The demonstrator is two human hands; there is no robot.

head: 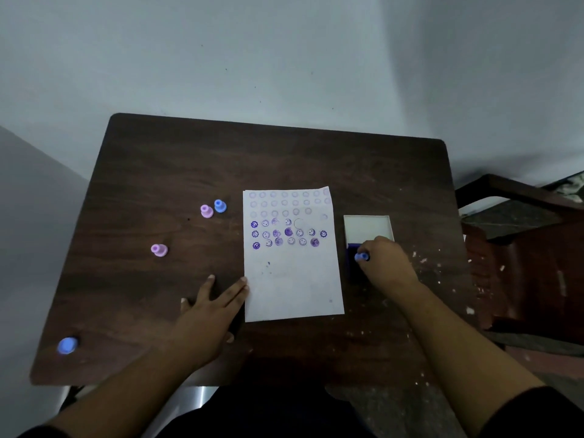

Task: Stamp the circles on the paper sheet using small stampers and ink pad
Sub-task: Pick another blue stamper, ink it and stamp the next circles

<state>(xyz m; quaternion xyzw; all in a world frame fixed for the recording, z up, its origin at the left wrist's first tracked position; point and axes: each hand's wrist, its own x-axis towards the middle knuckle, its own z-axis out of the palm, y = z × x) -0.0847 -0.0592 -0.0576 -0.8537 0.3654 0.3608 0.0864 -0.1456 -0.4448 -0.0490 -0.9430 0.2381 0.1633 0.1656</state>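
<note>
A white paper sheet (292, 276) lies mid-table, with rows of faint circles at its top and purple stamped faces in the rows below them. My right hand (384, 262) grips a small blue stamper (361, 257) and holds it down on the purple ink pad (351, 251), right of the sheet. The pad's open white lid (368, 227) stands just behind it. My left hand (210, 306) lies flat on the table, fingers spread, with its fingertips touching the sheet's left edge.
Loose stampers stand left of the sheet: a pink one (206, 211) beside a blue one (220, 205), another pink one (159, 249), and a blue one (67, 345) near the front left corner. A dark wooden table (177, 172) meets a grey wall; a chair (518, 216) stands at right.
</note>
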